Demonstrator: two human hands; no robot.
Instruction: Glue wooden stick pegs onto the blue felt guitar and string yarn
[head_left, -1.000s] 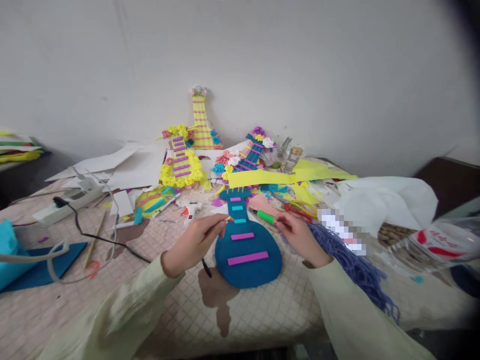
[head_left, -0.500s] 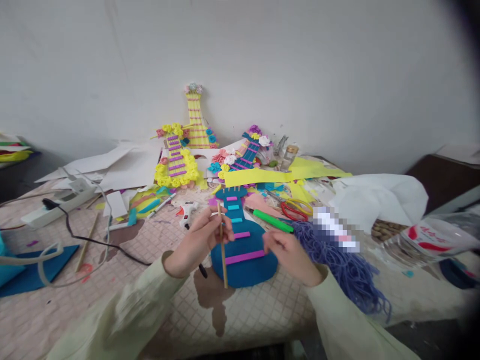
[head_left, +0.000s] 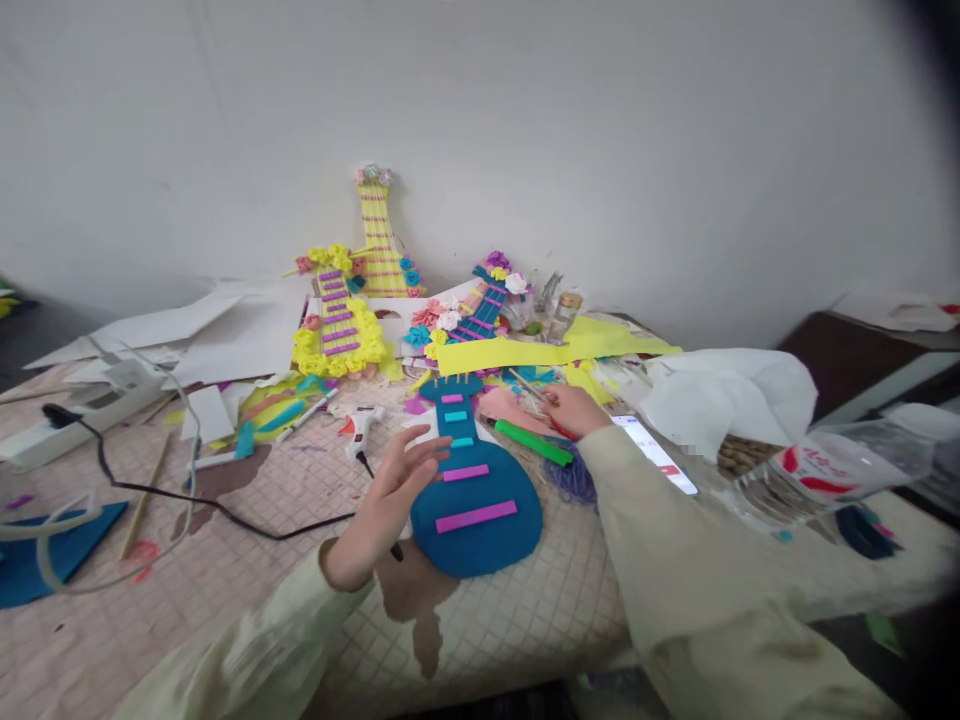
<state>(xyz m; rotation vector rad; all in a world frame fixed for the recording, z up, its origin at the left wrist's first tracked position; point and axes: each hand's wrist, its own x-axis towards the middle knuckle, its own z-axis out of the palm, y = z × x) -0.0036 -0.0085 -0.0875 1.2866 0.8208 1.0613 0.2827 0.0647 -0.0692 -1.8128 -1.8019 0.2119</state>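
Observation:
My left hand (head_left: 390, 490) hovers over the left side of a blue guitar-shaped cutout (head_left: 480, 545), its fingers spread and nothing in them. Pink and light-blue strips lie across the cutout, and small pegs stand at its top end. Beyond the cutout to the right, my right hand (head_left: 576, 412) has its fingers closed on a thin wooden stick (head_left: 529, 385) that points up and left. Under this hand part of a red scissor handle (head_left: 561, 429) shows. A green marker-like tube (head_left: 532, 442) lies just in front, beside partly hidden purple yarn (head_left: 574, 482).
A white glue gun (head_left: 362, 430) with a black cord (head_left: 225, 512) lies left of the cutout. Decorated guitar shapes (head_left: 341, 320) stand at the back. At right are a phone (head_left: 654, 455), a white bag (head_left: 735, 395) and a large bottle (head_left: 810, 470). A power strip (head_left: 82, 425) lies left.
The wooden stick has left my left hand, whose fingers now spread. My right hand has moved forward to the scissors, with a stick in its fingers. The view has shifted slightly.

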